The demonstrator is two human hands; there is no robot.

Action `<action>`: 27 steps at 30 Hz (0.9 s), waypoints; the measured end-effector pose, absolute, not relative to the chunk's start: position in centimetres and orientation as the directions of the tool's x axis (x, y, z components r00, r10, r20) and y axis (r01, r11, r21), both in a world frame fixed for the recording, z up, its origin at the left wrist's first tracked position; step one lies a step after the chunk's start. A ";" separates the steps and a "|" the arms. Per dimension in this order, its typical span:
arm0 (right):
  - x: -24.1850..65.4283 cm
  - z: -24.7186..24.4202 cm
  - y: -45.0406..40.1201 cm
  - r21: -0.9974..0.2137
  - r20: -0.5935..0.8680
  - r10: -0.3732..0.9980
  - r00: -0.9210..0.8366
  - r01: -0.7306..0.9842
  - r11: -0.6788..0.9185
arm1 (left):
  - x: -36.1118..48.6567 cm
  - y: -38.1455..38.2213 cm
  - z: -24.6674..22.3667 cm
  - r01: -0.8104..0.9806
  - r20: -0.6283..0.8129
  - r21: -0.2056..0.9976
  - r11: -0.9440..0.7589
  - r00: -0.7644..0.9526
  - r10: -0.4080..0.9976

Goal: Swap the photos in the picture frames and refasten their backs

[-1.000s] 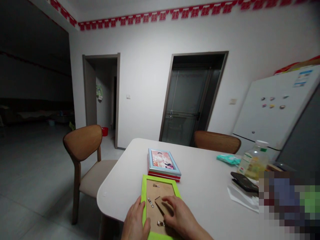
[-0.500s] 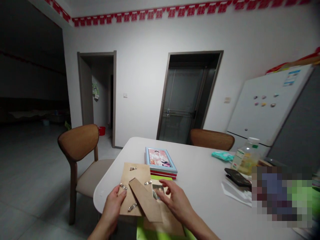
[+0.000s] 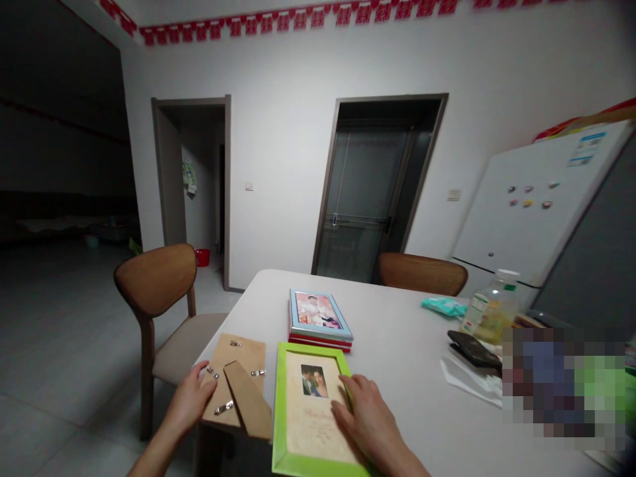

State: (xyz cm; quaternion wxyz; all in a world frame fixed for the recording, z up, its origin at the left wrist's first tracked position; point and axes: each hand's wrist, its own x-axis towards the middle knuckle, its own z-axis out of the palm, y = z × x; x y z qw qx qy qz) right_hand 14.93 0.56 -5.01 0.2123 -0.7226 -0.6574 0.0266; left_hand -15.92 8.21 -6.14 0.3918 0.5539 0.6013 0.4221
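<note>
My left hand (image 3: 191, 392) grips the left edge of a brown photo frame backing board (image 3: 243, 348), with metal clips and a fold-out stand on its upper face. The board is at the table's left edge, apart from the green frame. A lime green photo frame (image 3: 279, 424) lies on the table, holding a cream paper insert (image 3: 293, 414) with a small photo of two people (image 3: 315, 381). My right hand (image 3: 365, 407) is over the frame's right side, thumb and fingers apart, fingertips touching the insert near the frame's inner edge.
Behind the green frame lies a stack of picture frames (image 3: 320, 317), light blue on top and red below. On the right are a dark phone (image 3: 474, 349), a plastic bottle (image 3: 491, 308), a teal packet (image 3: 444, 306) and a blurred patch. Wooden chairs (image 3: 156, 278) stand around the table (image 3: 397, 344).
My left hand has moved the backing board left, off the green frame, uncovering the photo and insert. My right hand has shifted slightly right and down onto the frame's right side.
</note>
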 end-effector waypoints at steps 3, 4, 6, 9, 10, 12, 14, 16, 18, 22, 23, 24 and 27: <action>16.8 -5.7 1.5 -0.394 0.204 0.953 0.226 0.910 -0.132 | -16.6 8.0 -5.6 0.479 0.094 0.877 -0.017 -0.136 0.986; 17.3 -5.8 1.8 -0.424 0.180 0.952 0.246 0.893 -0.151 | -16.2 7.6 -5.5 0.541 0.156 0.839 -0.060 -0.133 0.979; 17.9 -5.4 2.2 -0.516 0.126 0.948 0.293 0.835 -0.190 | -14.3 6.3 -5.3 0.649 0.288 0.738 -0.184 -0.056 0.956; 17.8 -4.3 2.1 -0.790 -0.050 0.934 0.353 0.559 -0.253 | -9.6 3.3 -5.0 0.606 0.362 0.690 -0.396 0.185 0.914; 17.6 -3.8 1.9 -0.883 -0.119 0.937 0.330 0.396 -0.251 | -7.9 2.2 -4.9 0.565 0.372 0.692 -0.448 0.252 0.893; 16.9 -2.7 1.2 -0.977 -0.193 0.949 0.248 0.040 -0.209 | -4.7 0.4 -4.5 0.495 0.392 0.675 -0.547 0.387 0.835; 16.2 -1.7 0.5 -0.969 -0.187 0.962 0.198 -0.197 -0.147 | -2.1 -0.7 -3.8 0.450 0.419 0.648 -0.615 0.464 0.781; 15.6 -0.9 0.0 -0.954 -0.180 0.962 0.204 -0.276 -0.119 | -0.3 -1.3 -3.1 0.460 0.445 0.588 -0.666 0.503 0.741; 15.2 -0.4 -0.2 -0.951 -0.193 0.958 0.213 -0.280 -0.129 | 0.7 -1.5 -2.4 0.487 0.485 0.487 -0.725 0.539 0.689; 14.9 -0.2 0.1 -0.964 -0.143 0.968 0.206 -0.251 -0.089 | 0.0 -1.4 -1.2 0.459 0.622 0.319 -0.829 0.559 0.548; 15.1 -0.2 0.2 -0.968 -0.129 0.970 0.208 -0.237 -0.078 | -0.7 -1.2 -0.9 0.463 0.663 0.320 -0.827 0.514 0.545; 15.3 -0.3 0.3 -0.973 -0.124 0.969 0.214 -0.220 -0.076 | -1.6 -0.9 -0.6 0.481 0.695 0.348 -0.804 0.444 0.566; 16.2 -1.1 0.5 -0.981 -0.152 0.960 0.236 -0.152 -0.118 | -5.1 0.3 -0.2 0.553 0.658 0.572 -0.606 0.133 0.741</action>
